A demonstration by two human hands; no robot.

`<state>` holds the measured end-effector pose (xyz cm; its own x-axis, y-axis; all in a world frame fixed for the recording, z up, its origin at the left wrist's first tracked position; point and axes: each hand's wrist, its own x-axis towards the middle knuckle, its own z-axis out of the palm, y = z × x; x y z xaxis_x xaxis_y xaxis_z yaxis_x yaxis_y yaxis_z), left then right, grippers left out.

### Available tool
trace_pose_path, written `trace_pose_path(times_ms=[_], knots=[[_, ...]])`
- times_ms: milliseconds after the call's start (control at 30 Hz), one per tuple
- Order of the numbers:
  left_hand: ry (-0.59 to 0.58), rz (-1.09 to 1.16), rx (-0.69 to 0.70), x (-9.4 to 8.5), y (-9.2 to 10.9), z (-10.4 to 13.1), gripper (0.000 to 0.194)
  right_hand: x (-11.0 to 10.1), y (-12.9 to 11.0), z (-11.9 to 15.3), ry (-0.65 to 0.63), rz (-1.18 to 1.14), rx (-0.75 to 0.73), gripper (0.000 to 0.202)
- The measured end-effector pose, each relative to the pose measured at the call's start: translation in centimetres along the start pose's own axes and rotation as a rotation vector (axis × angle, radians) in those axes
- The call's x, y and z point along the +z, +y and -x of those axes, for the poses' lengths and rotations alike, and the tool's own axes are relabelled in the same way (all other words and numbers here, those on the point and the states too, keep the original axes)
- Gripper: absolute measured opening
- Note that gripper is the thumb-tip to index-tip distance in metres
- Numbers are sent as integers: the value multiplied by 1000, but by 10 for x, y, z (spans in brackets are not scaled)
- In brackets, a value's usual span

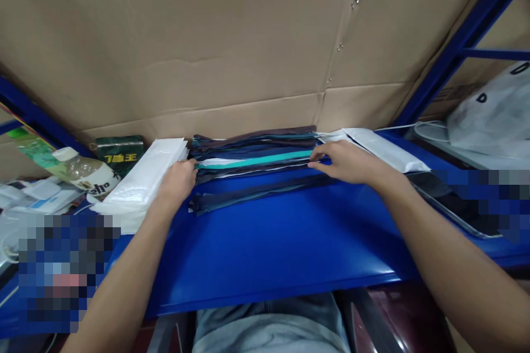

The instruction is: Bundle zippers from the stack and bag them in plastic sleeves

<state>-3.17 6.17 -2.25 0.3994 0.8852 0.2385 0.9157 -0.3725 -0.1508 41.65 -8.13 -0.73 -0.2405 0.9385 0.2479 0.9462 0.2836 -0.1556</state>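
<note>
Across the blue table lies a row of long, flat strips that look like zippers, mostly dark blue, black and brown. Among them a teal zipper (256,161) stretches between my two hands. My left hand (180,179) has its fingers closed at the left end of it; the fingertips are partly hidden. At the other end, my right hand (342,161) pinches with thumb and forefinger. Behind is a pile of dark zippers (252,142). Nearer to me, a separate dark zipper (256,193) lies on the table, its right end close under my right hand.
White plastic bags (143,171) lie by my left forearm, and another white packet (383,149) lies beyond my right wrist. A bottle (85,171) and a dark green pouch (120,154) stand at left. A phone-like black slab (453,204) lies right. Cardboard (232,38) walls the back.
</note>
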Motion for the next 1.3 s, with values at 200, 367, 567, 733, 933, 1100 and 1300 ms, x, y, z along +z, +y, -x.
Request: trace_pose_path(times_ms=[200, 367, 567, 733, 933, 1100, 1300], knots=[[211, 197, 20, -7, 4, 4, 30, 3, -6, -1, 25, -65, -21, 23], [467, 560, 143, -23, 40, 18, 20, 13, -35, -7, 62, -195, -102, 21], [658, 495, 416, -32, 88, 36, 18, 35, -89, -11, 98, -586, -199, 19], [644, 510, 615, -30, 104, 43, 15, 52, -111, -15, 67, -1006, -80, 32], [573, 626, 675, -31, 120, 49, 12, 62, -113, -19, 61, -1282, -3, 26], [505, 756, 564, -36, 128, 54, 18, 63, -117, -19, 157, -1194, -24, 15], [362, 811, 499, -33, 133, 53, 26, 60, -125, -15, 265, -919, -56, 14]])
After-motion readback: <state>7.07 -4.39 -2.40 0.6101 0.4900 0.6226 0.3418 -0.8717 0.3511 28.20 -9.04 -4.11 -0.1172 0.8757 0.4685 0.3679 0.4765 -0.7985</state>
